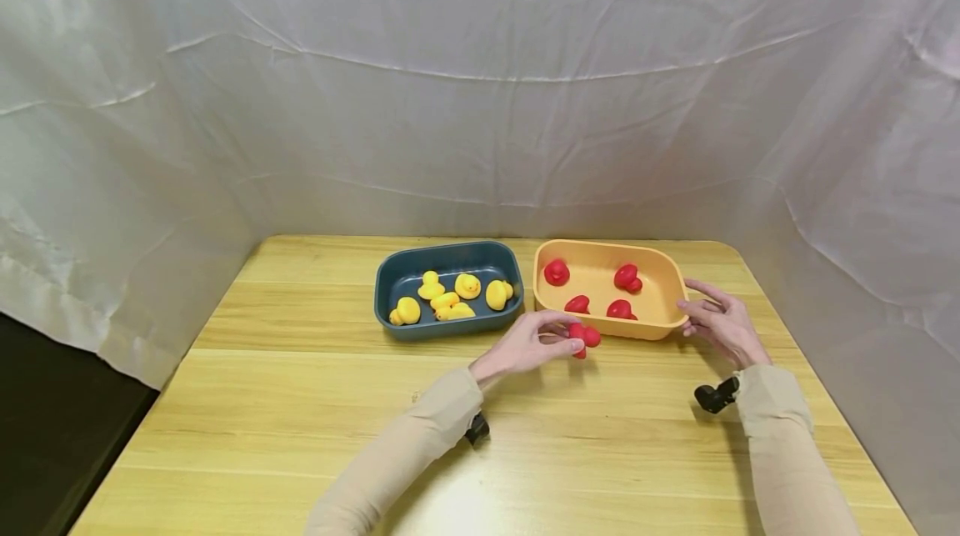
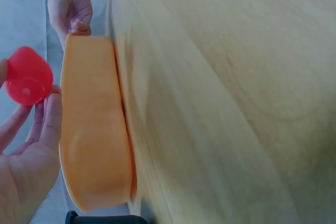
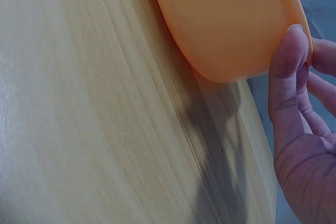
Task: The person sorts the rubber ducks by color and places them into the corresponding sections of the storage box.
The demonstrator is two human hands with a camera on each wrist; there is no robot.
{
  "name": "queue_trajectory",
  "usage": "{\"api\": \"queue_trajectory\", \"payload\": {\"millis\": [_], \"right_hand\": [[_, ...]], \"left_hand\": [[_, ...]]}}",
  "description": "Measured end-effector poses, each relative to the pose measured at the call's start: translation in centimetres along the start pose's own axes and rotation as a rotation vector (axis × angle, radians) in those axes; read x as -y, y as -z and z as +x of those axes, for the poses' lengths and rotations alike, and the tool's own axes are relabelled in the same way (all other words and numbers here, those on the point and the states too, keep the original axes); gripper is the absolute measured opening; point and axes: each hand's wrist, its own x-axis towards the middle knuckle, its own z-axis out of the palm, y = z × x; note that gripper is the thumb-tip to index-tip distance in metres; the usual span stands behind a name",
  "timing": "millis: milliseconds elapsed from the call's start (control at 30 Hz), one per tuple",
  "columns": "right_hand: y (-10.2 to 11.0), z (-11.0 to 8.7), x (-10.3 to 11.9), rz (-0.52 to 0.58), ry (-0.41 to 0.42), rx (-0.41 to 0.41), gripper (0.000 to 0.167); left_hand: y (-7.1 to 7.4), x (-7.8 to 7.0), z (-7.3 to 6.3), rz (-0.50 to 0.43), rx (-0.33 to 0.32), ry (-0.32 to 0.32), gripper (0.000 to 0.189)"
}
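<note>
My left hand point(image 1: 534, 343) pinches a red rubber duck point(image 1: 584, 338) between thumb and fingertips, just in front of the orange tray's near wall. Seen from the left wrist, the red duck point(image 2: 29, 76) shows its round underside, level with the tray's rim. At the orange tray's point(image 1: 551, 308) right end, my right hand point(image 1: 723, 325) grips the rim. The right wrist view shows the thumb point(image 3: 290, 51) against the tray's outer wall point(image 3: 231, 30), with a finger across the rim. Inside that tray lie several red ducks point(image 1: 557, 272), some tipped over.
Left of the orange tray stands a dark blue tray point(image 1: 450, 253) with several yellow ducks point(image 1: 467, 286) in it. Both trays sit near the back of the wooden table point(image 1: 300, 403). Pale cloth sheeting point(image 1: 480, 127) hangs behind and along the sides.
</note>
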Motion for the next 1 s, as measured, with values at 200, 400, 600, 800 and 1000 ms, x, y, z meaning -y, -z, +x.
{"api": "queue_trajectory", "payload": {"millis": [200, 400, 600, 800, 1000], "right_hand": [[0.0, 0.0, -0.1, 0.003, 0.002, 0.001, 0.057], [0.0, 0.0, 0.0, 0.009, -0.001, 0.002, 0.058], [0.0, -0.1, 0.1, 0.0, -0.006, -0.001, 0.057], [0.0, -0.1, 0.0, 0.001, 0.0, -0.004, 0.059], [0.0, 0.0, -0.1, 0.004, 0.004, 0.002, 0.061]], "left_hand": [[0.1, -0.3, 0.1, -0.057, -0.109, -0.01, 0.036], [0.4, -0.6, 0.3, -0.113, -0.195, -0.029, 0.035], [0.7, -0.7, 0.6, -0.123, -0.234, -0.023, 0.034], [1.0, -0.9, 0.8, -0.137, -0.233, -0.004, 0.035], [1.7, -1.3, 1.2, -0.079, -0.24, 0.002, 0.036]]}}
